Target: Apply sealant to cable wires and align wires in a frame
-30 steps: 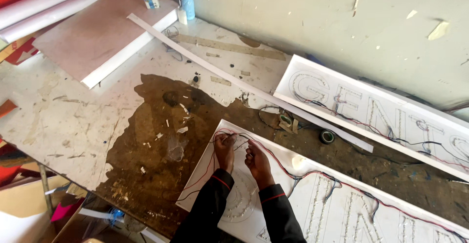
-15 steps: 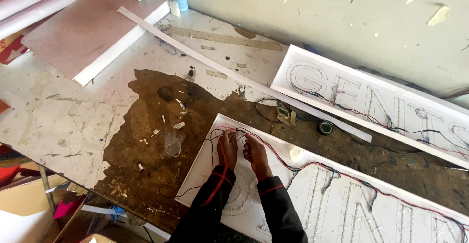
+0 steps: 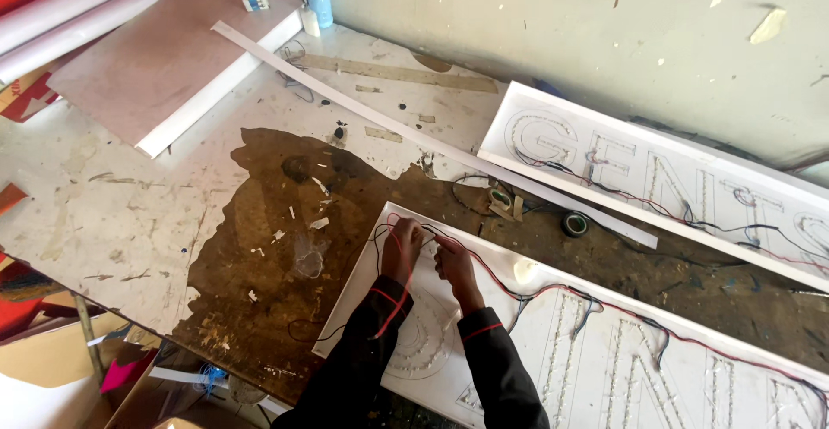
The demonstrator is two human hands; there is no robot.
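Red and black wires (image 3: 484, 267) trail loosely across a flat white sign panel (image 3: 596, 369) with dotted letters.

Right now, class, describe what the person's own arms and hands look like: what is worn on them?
Both hands, left hand and right hand, are bare, without gloves. The arms wear long dark sleeves, each with a thin red stripe near the cuff.

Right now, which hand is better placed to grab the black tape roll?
Probably the right hand: it sits on the near sign panel on the side toward the black tape roll. The left hand lies farther away and is among the red and black wires.
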